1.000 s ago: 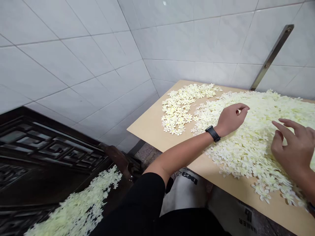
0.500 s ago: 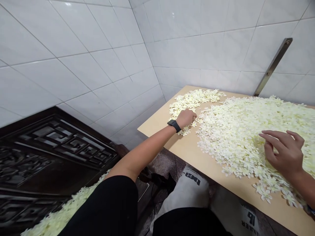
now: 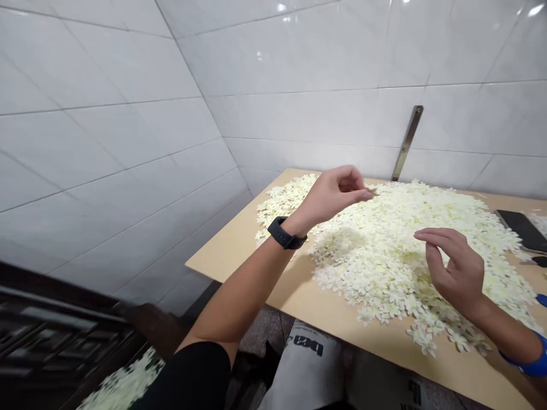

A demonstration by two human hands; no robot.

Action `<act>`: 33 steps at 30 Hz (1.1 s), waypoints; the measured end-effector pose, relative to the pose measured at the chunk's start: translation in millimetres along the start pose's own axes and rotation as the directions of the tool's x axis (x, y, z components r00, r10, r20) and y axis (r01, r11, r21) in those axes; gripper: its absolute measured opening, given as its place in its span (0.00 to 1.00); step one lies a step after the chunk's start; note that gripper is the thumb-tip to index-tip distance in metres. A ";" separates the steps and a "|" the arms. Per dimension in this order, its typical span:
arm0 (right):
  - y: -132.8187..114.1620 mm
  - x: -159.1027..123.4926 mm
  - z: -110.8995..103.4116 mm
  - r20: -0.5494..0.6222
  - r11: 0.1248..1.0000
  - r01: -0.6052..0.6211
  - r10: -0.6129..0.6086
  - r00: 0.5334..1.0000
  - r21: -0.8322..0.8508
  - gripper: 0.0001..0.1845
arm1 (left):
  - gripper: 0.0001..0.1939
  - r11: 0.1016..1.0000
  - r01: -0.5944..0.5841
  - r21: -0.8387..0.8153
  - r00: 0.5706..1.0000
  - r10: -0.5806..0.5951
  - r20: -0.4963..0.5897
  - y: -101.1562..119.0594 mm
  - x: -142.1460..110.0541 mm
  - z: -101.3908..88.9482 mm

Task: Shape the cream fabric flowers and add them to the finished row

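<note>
My left hand (image 3: pixel 331 196), with a black watch on its wrist, is raised above the flowers. Its thumb and fingertips are pinched on a small, thin, blurred thing (image 3: pixel 372 192) that I cannot make out. Below and beyond it spreads a large pile of cream-white artificial flowers (image 3: pixel 384 256). A smaller heap of the same flowers (image 3: pixel 277 202) lies on the left, partly behind my left hand. My right hand (image 3: pixel 457 267) hovers low over the near right of the large pile, open, fingers stretched to the left and the thumb beneath them. Nothing shows in it.
The flowers lie on a light wooden board (image 3: pixel 231 250) against a tiled wall (image 3: pixel 307 119). A metal strip (image 3: pixel 408 142) is fixed to that wall. A dark phone (image 3: pixel 523 230) rests at the right. Below left stand dark carved furniture (image 3: pixel 51 341) and more flowers (image 3: pixel 128 381).
My left hand has lifted off the small heap and moved right, over the large pile, fingers pinched. My right hand stays over the large pile. The view has turned to the right.
</note>
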State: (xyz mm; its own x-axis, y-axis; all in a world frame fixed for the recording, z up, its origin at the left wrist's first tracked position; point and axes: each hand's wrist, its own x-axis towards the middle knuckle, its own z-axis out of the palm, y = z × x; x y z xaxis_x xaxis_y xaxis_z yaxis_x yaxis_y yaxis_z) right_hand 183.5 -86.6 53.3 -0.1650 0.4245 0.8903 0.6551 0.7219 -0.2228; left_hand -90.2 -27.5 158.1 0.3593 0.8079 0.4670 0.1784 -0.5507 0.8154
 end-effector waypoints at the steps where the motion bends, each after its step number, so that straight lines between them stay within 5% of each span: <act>1: -8.6 11.6 -5.6 0.007 0.999 -0.025 0.025 1.000 0.028 0.15 | 0.12 0.996 -0.082 -0.023 0.997 0.082 -0.004 16.9 6.0 8.0; 6: -36.4 93.7 -33.1 0.004 0.969 -0.217 0.218 0.976 0.118 0.10 | 0.04 0.950 -0.309 0.048 0.949 0.311 -0.046 79.0 22.7 35.0; 11: -47.5 153.8 -43.7 0.168 0.984 -0.162 0.148 0.975 0.073 0.10 | 0.04 0.919 -0.371 0.135 0.908 0.389 -0.154 82.6 30.2 45.9; 17: -34.0 146.1 -47.8 0.204 0.990 -0.140 0.140 0.969 -0.015 0.14 | 0.04 0.968 -0.250 -0.008 0.968 0.250 0.002 60.0 43.2 45.8; 22: -34.5 141.4 -45.5 0.195 0.997 -0.020 0.033 0.980 -0.072 0.11 | 0.13 0.985 -0.166 -0.054 0.979 0.171 0.111 56.7 48.1 44.0; 27: -44.7 139.1 -34.1 0.161 0.988 -0.005 0.029 0.987 -0.151 0.16 | 0.23 0.974 -0.224 0.032 0.971 0.220 0.095 60.4 41.2 51.2; 33: -37.4 139.0 -26.4 0.052 0.992 -0.107 0.111 0.992 -0.067 0.14 | 0.11 0.956 -0.295 0.008 0.955 0.294 0.025 55.4 41.4 55.5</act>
State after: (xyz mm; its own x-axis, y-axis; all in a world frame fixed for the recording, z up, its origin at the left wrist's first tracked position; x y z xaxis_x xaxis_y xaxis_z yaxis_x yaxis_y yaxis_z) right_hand 155.5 -69.0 195.9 -0.1298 0.5299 0.8380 0.7173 0.6337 -0.2896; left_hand -14.6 -36.2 203.5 0.4188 0.6045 0.6777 0.0716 -0.7659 0.6390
